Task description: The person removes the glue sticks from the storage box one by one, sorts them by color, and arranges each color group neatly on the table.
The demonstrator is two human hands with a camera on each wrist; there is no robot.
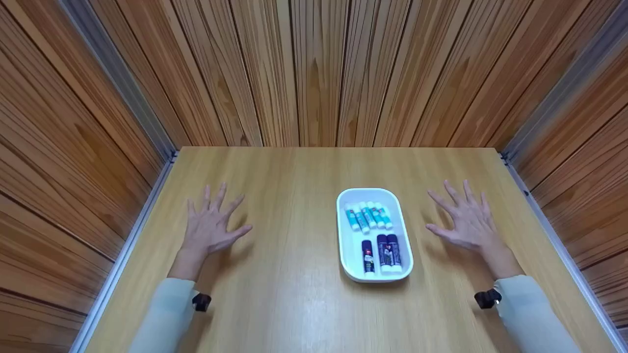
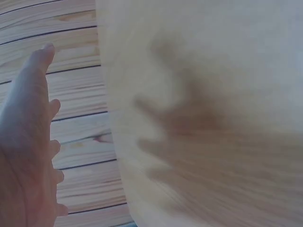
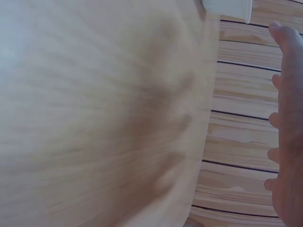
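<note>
A white tray (image 1: 352,260) stands on the table right of the middle. In its far half lie several small teal tubes with white ends (image 1: 368,216), side by side. Its near half holds three dark purple sticks with white ends, one alone (image 1: 368,256) and two together (image 1: 389,251). To the left, my left hand (image 1: 211,228) is held above the table with its fingers spread, holding nothing. My right hand (image 1: 467,220) hovers just right of the tray, its fingers also spread and nothing in it. Both hands cast shadows on the wood in the wrist views.
The wooden table (image 1: 289,196) is bounded by a plank wall (image 1: 314,73) at the back and plank walls at both sides. Metal rails (image 1: 132,230) run along the table's side edges. A corner of the tray (image 3: 229,9) shows in the right wrist view.
</note>
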